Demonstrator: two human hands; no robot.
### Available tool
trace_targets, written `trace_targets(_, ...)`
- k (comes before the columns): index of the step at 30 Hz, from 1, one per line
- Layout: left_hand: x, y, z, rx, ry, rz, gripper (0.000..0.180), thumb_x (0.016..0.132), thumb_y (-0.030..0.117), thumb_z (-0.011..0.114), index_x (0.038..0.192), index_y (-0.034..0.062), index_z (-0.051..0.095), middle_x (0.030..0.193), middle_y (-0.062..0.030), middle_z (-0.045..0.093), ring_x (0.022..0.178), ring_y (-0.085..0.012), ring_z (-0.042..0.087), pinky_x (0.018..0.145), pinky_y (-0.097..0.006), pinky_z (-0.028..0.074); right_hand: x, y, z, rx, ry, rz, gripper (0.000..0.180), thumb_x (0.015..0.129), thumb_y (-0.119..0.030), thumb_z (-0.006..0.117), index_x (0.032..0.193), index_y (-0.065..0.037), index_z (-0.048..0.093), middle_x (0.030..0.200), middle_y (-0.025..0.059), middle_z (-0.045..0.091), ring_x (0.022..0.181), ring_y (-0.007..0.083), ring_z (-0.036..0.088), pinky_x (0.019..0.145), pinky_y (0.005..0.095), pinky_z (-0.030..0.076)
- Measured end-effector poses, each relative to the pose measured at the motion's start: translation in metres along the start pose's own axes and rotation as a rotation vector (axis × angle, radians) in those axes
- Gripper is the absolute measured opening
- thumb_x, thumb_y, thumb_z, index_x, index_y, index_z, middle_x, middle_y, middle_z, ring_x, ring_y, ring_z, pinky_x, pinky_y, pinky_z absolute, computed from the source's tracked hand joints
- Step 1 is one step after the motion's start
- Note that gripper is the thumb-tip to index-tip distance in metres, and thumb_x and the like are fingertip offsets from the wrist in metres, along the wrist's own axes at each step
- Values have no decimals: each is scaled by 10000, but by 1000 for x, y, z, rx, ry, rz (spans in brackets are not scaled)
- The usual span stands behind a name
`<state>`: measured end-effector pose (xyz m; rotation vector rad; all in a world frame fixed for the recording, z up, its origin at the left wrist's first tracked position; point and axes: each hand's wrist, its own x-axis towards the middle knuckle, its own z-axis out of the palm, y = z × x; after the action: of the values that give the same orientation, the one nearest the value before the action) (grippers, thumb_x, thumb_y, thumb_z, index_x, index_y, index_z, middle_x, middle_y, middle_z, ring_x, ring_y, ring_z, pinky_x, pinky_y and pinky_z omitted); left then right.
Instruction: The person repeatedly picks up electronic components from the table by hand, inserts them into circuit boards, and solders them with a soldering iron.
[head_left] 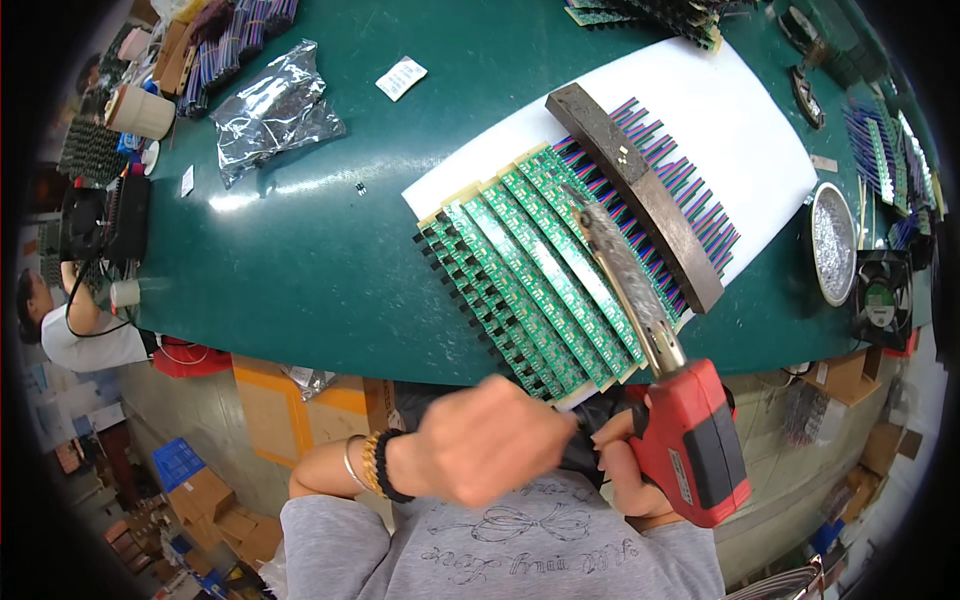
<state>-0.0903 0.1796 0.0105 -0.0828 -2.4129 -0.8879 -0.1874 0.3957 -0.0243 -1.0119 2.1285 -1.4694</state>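
Observation:
My right hand (618,452) is wrapped round the handle of a red and black soldering gun (690,435). The gun's long dirty metal barrel reaches forward over a row of green circuit board strips (525,285), its tip near where coloured wires (690,195) meet the boards. Across those wires lies a dark heavy bar (640,185). Black connectors (470,285) line the boards' left side. At the boards' near edge, my left hand (490,440) is closed in a fist, blurred, with bracelets at the wrist; anything inside it is hidden.
A white sheet (750,115) lies under the boards on the green table (300,260). To the right stand a metal bowl (832,245) and a small fan (882,300). A clear plastic bag (275,110) lies far left. Another person (90,325) sits at the left.

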Motion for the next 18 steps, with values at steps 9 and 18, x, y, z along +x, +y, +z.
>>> trace_targets(9, 3, -32, -1, 91, 112, -283, 242, 710, -73, 797, 911, 15, 695, 757, -56, 634, 637, -213, 588, 535, -318, 469, -34, 39, -28, 567, -5, -252, 840, 987, -570, 644, 1480, 47, 358, 577, 21, 548, 464, 159, 549, 507, 330, 516)
trace_targets(18, 4, -33, -1, 76, 95, -304, 249, 689, -81, 788, 900, 16, 696, 751, -57, 627, 649, -222, 589, 539, -322, 473, -135, 124, -98, 970, -354, 69, 1078, 767, -663, 840, 1390, 81, 372, 680, 64, 649, 608, 238, 670, 680, 393, 555)
